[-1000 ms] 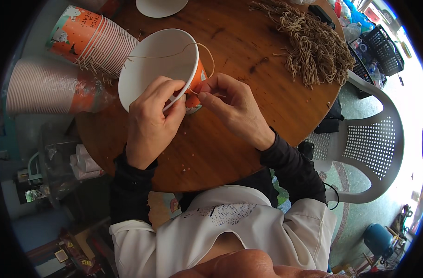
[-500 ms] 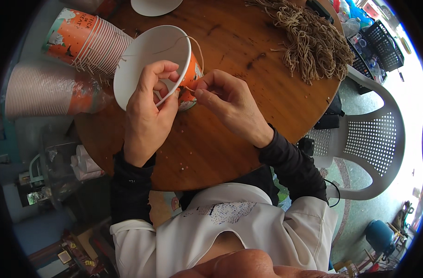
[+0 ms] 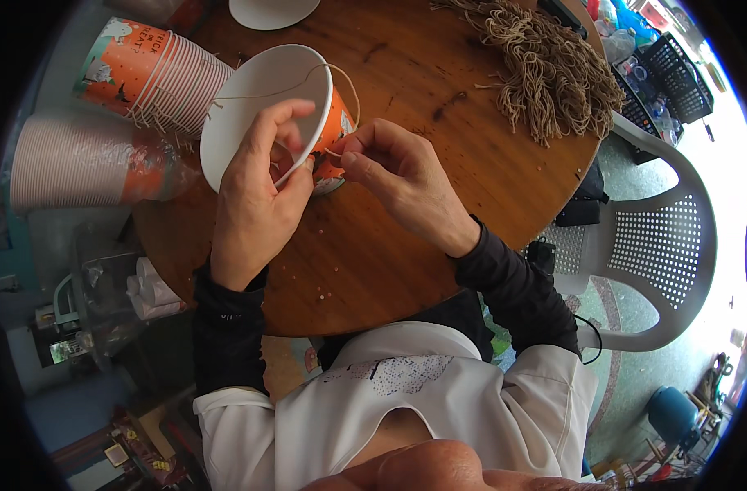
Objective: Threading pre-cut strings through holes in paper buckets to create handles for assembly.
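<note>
A large paper bucket (image 3: 242, 98), white inside and orange printed outside, lies tilted on the table with its mouth toward my left. My left hand (image 3: 255, 196) is at the near rim, thumb against the outer wall and fingers reaching inside; the index and middle fingers are slightly blurred. My right hand (image 3: 398, 176) pinches the end of a thin tan cord just outside the bucket wall, close to my left thumb. The cord (image 3: 358, 94) arches over the rim as a loop, with a stretch running across the mouth. Where it passes through the wall is hidden by my fingers.
A stack of orange printed buckets (image 3: 169, 69) with cord ends lies at left, beside another stack in clear plastic (image 3: 78, 159). A heap of tan cords (image 3: 545, 74) covers the far right of the round wooden table (image 3: 422, 237). A grey plastic chair (image 3: 692, 237) stands at right.
My left index and middle fingers have shifted inside the bucket's mouth. Both hands and the bucket have moved very slightly left. My right hand keeps its pinch on the cord end.
</note>
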The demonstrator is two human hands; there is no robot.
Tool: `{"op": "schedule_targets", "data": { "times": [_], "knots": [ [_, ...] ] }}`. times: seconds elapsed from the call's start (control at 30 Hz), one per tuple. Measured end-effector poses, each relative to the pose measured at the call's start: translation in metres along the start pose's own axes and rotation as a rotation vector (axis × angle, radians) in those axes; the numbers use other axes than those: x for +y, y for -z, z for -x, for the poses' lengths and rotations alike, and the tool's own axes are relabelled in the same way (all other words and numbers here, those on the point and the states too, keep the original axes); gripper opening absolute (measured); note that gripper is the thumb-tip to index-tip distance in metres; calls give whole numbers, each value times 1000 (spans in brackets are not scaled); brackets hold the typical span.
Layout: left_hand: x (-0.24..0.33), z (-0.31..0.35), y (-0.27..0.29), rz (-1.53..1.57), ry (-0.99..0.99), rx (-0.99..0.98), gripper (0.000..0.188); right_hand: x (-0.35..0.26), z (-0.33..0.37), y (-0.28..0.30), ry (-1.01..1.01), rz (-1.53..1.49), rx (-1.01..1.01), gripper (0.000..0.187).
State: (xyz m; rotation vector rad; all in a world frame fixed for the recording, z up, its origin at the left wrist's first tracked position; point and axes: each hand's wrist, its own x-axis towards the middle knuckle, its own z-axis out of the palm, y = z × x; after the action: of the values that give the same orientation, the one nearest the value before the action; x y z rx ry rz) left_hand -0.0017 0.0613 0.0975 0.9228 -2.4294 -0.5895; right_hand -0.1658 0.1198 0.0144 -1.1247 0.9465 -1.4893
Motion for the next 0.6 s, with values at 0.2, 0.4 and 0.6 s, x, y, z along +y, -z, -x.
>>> {"op": "schedule_targets", "data": {
  "times": [0.2, 0.4, 0.6],
  "knots": [
    [5, 0, -6, 162, 75, 75, 50, 2, -4, -1, -10, 23, 4, 13],
    [0, -2, -1, 17, 35, 18, 47, -3, -8, -1, -35, -32, 18, 15],
    [-1, -1, -2, 28, 11, 32, 45, 0, -10, -1, -26, 30, 6, 17]
  ]
}}
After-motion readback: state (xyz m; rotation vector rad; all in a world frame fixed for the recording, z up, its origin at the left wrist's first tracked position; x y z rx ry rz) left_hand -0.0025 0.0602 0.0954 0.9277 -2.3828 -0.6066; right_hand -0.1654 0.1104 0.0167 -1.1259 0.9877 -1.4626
